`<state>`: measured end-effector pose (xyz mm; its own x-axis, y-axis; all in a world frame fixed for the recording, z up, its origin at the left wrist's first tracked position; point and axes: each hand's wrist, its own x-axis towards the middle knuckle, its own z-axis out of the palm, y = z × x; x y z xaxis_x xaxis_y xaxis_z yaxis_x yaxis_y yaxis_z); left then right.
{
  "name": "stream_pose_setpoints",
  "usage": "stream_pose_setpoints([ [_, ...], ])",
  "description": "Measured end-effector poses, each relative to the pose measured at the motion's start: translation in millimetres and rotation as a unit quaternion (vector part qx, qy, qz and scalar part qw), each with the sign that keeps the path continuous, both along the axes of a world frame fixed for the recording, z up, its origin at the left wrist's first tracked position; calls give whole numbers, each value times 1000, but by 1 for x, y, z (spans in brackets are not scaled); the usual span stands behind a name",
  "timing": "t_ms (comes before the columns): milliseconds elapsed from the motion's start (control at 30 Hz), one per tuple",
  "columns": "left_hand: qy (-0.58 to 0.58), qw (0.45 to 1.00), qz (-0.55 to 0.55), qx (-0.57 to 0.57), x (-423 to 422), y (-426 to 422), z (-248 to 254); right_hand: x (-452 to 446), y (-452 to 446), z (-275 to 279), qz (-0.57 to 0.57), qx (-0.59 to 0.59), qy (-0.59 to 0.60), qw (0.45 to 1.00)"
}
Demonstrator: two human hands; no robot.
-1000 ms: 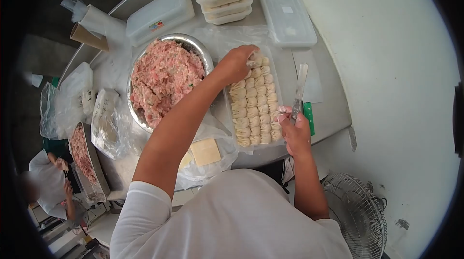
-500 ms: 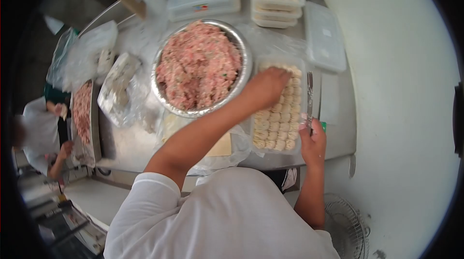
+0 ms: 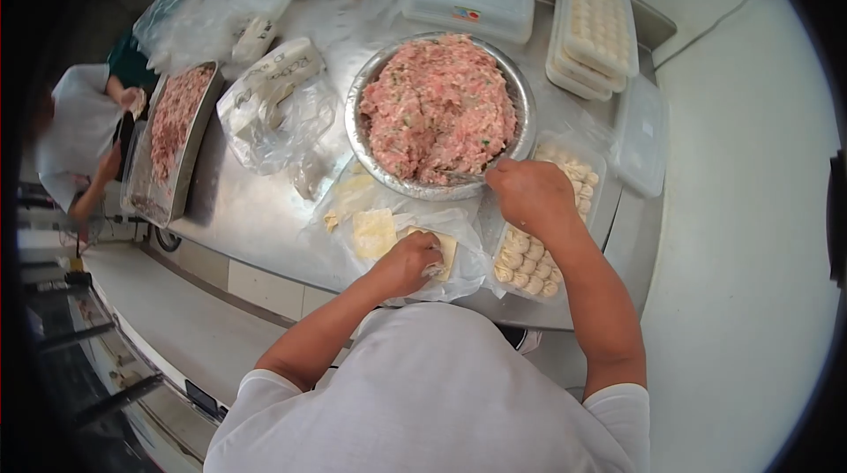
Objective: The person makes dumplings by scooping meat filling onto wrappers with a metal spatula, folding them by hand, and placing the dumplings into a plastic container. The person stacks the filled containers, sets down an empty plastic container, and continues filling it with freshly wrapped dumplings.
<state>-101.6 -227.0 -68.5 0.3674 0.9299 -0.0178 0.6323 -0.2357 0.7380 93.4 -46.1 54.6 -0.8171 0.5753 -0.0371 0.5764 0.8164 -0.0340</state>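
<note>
My right hand (image 3: 536,195) is closed around a metal spatula (image 3: 463,177), whose blade touches the minced meat at the near right rim of the bowl. Pink minced meat (image 3: 441,107) with green flecks is heaped in this round metal bowl (image 3: 355,124). My left hand (image 3: 410,263) is curled with its fingertips pinched on a pale dumpling wrapper (image 3: 441,252); the fingers partly cover it. Left of it lie more yellowish square wrappers (image 3: 375,233) on plastic film. Under my right forearm, rows of pleated dumplings (image 3: 525,266) fill a clear plastic tray (image 3: 554,295), partly hidden.
Stacked dumpling boxes (image 3: 602,23) stand at the back right, beside a plastic lid (image 3: 642,138). A closed container (image 3: 468,3) sits behind the bowl. Plastic bags (image 3: 273,102) lie left. Another person (image 3: 79,129) works at a meat-filled metal pan (image 3: 201,146).
My left hand has moved from the dumpling tray to the wrappers. My right hand has brought the spatula from the tray's right side to the meat bowl. The view has shifted.
</note>
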Motion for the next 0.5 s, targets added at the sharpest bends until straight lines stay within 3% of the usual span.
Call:
stream_pose_setpoints([
  [100,-57,998,13,-18,-5,-1,1,-12,2,5,39,-26,-8,999],
  [167,-94,995,8,-29,-10,-2,-4,-6,5,5,14,-79,50,996],
  [200,-239,965,86,-73,-13,-4,-12,0,10,0,19,-79,46,996],
  [233,-377,906,158,-114,-16,-4,-14,7,15,-7,29,-107,123,986],
  [267,-379,905,158,-113,-20,-3,-16,14,20,-14,37,-135,200,970],
  [333,-540,795,222,-165,-30,-4,-8,17,20,-11,24,-158,210,964],
  [400,-675,650,277,-212,-39,-8,4,14,18,-9,9,-184,224,957],
  [433,-730,569,299,-232,-41,-8,10,8,16,-7,-9,-128,182,975],
  [467,-729,570,297,-234,-37,-8,17,3,14,-7,-29,-71,139,987],
  [500,-481,839,237,-93,-28,-8,23,-4,11,-9,-32,-70,140,987],
])
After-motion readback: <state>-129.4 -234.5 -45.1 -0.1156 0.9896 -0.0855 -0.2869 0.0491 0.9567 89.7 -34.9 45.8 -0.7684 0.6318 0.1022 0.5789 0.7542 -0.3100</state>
